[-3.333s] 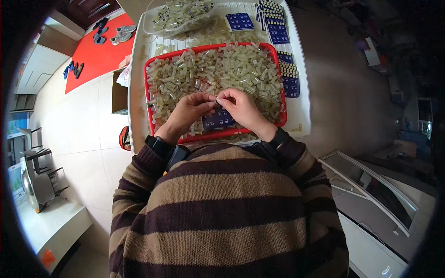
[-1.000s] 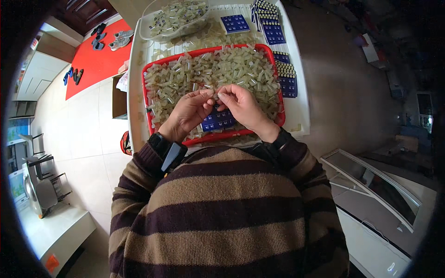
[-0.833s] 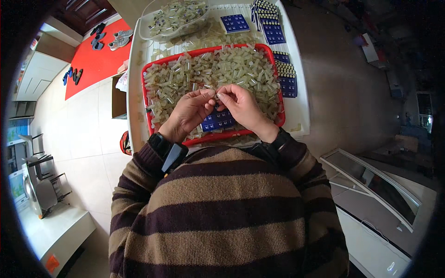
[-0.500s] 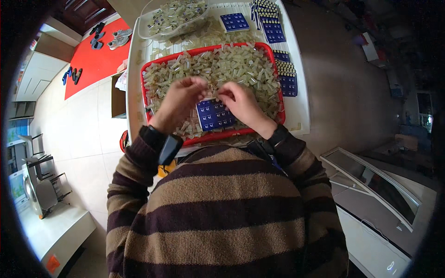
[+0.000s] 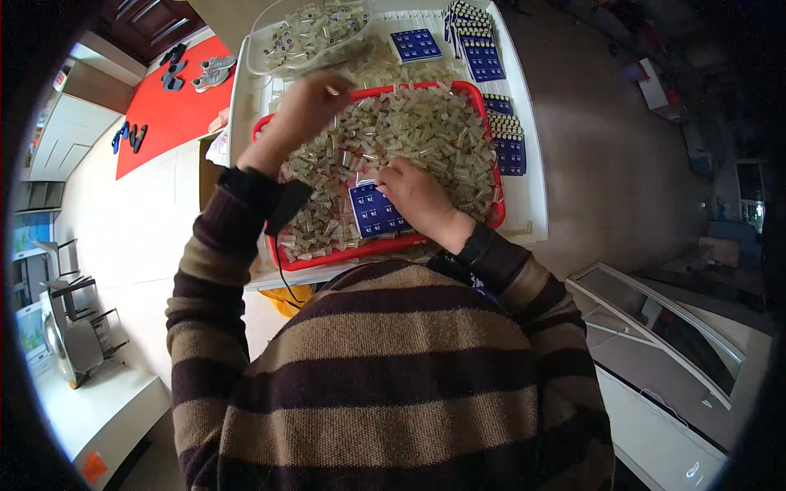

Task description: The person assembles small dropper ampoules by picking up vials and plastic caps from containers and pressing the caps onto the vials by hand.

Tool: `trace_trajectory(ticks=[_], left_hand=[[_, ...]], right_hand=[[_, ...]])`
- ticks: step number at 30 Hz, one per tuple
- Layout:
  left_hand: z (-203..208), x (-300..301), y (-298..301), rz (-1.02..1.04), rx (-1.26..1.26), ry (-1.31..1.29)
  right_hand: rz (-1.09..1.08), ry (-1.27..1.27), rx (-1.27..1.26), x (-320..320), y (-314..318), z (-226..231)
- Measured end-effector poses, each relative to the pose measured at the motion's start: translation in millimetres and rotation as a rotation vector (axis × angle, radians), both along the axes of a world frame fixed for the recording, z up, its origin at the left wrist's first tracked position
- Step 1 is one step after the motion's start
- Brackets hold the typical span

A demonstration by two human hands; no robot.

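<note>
Head view: work centres on a blue printed card (image 5: 370, 214), mid-frame, lying on short translucent tubes (image 5: 438, 143) heaped in a red tray (image 5: 464, 85); tray sits on a white surface (image 5: 534, 192). My right hand (image 5: 419, 198) covers the card's right part, fingers drawn nearly together and touching its upper edge; whether they pinch it, cannot tell. My left hand (image 5: 307, 106) is well apart, upper left of the tray, just below the clear tub (image 5: 253, 51); blurred, so finger gap and any load cannot be told.

Step, my judgement: handling small pieces one by one, left delivering toward the tub, right tending the card. Next move probably calls for a fine fingertip hold on that upper edge, card kept from sliding on loose tubes.

Card's heading: upper edge faces top of frame, turned slightly left; lower edge climbs rightward. Looks near square, partly hidden; long axis uncertain.
</note>
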State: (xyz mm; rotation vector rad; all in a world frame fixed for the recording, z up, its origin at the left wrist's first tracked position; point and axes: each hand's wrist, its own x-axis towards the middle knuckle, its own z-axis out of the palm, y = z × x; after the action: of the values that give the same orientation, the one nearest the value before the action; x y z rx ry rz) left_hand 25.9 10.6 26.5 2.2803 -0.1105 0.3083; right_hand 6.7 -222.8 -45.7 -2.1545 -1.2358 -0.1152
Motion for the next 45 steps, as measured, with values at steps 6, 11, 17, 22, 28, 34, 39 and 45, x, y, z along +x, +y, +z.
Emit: trace_trajectory(ticks=[6,11,17,22,28,34,39,45], left_hand=[[-36,-24,-25,-0.301,0.349,0.157],[-49,-24,-28,-0.25,0.562,0.103],[-43,-28,-28,-0.229,0.541,-0.055],[-23,-44,-30,-0.078,0.109,0.267],[-56,-81,-37,-0.106,-0.603,0.507],[-61,-91,-50,-0.007,-0.742,0.506],[-69,-90,-53,0.024,-0.778,0.447],[-73,-90,-55,0.029,-0.814,0.433]], right_hand=[[-0.012,-0.021,0.042,-1,5,6],[-0.042,0.036,-0.051,-5,9,15],[-0.045,-0.04,-0.146,3,14,9],[-0.015,-0.067,-0.19,11,11,6],[-0.021,-0.066,-0.116,14,8,6],[-0.015,0.028,0.012,15,4,5],[0.017,-0.007,0.048,15,1,0],[-0.048,0.117,0.046,15,4,1]])
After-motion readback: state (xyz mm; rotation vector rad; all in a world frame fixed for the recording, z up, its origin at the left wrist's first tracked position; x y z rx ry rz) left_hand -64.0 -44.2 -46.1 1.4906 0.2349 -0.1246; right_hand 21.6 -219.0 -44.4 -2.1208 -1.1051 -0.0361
